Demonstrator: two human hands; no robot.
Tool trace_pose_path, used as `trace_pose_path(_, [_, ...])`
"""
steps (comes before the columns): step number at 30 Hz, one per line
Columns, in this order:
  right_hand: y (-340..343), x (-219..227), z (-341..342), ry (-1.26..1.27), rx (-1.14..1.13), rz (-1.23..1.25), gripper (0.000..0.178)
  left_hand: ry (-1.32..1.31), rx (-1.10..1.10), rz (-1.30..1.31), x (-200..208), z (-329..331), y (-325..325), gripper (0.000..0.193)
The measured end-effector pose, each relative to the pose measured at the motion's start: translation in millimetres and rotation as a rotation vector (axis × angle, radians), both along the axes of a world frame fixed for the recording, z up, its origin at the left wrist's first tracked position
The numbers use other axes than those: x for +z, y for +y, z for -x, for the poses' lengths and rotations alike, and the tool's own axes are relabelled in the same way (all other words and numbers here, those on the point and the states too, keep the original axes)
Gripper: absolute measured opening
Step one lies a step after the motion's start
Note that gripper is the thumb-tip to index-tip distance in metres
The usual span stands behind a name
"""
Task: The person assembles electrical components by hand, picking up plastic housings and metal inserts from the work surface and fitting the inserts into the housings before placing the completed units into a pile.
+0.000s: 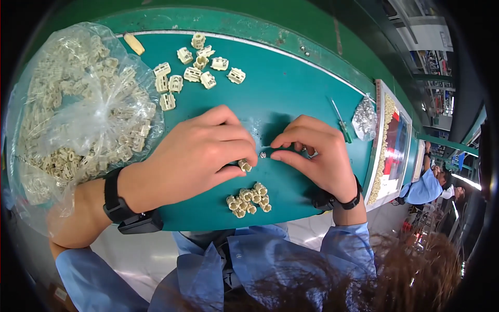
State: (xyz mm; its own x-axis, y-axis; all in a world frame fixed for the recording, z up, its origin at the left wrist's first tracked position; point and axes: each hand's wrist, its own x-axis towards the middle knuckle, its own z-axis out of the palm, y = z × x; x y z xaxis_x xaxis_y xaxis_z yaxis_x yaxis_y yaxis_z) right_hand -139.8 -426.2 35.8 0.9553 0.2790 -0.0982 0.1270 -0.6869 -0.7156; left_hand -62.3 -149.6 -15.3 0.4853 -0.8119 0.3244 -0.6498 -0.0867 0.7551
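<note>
My left hand [210,145] is closed, pinching a small cream plastic sleeve [245,166] between thumb and fingers, its hollow end showing. Opposite it, my right hand [317,151] has its thumb and forefinger a little apart. A tiny shiny metal piece [263,155] sits just left of that thumb tip; whether it touches the thumb or the mat I cannot tell. More metal glints [311,151] show within the curled fingers of the right hand, mostly hidden. Closer to me, a cluster of similar cream sleeves [249,199] stands on the green mat [291,203].
A clear bag of cream parts [83,109] fills the left side. Loose cream parts [192,74] lie at the back beside a tan stub [134,44]. To the right are a screwdriver [343,125], a bag of metal pieces [364,118] and a framed tray [382,177]. Another person [423,184] sits beyond.
</note>
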Motion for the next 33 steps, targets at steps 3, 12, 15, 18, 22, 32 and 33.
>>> trace_pose_path(3, [1, -5, 0, -0.056, 0.012, -0.006, 0.022, 0.003, 0.016, -0.019, 2, -1, -2, 0.029])
trace_pose_path(12, [4, -14, 4, -0.175, 0.064, 0.044, 0.022, 0.031, 0.039, -0.06, 4, -1, -4, 0.031])
trace_pose_path(15, [4, -15, 5, -0.181, 0.058, 0.04, 0.021, 0.047, 0.027, -0.068, 4, -2, -3, 0.032])
trace_pose_path(18, [7, -14, 5, -0.199, 0.064, 0.045, 0.02, 0.041, 0.044, -0.082, 3, 1, -2, 0.032])
trace_pose_path(22, [12, -10, 5, -0.251, 0.078, 0.006, 0.022, 0.037, 0.06, -0.099, 3, 7, -4, 0.031])
trace_pose_path(32, [26, -8, 8, -0.317, 0.115, 0.006, 0.027, -0.003, 0.067, -0.09, 2, 7, -7, 0.034])
trace_pose_path(33, [27, -7, 8, -0.316, 0.118, 0.021, 0.027, -0.007, 0.067, -0.089, 2, 7, -6, 0.035])
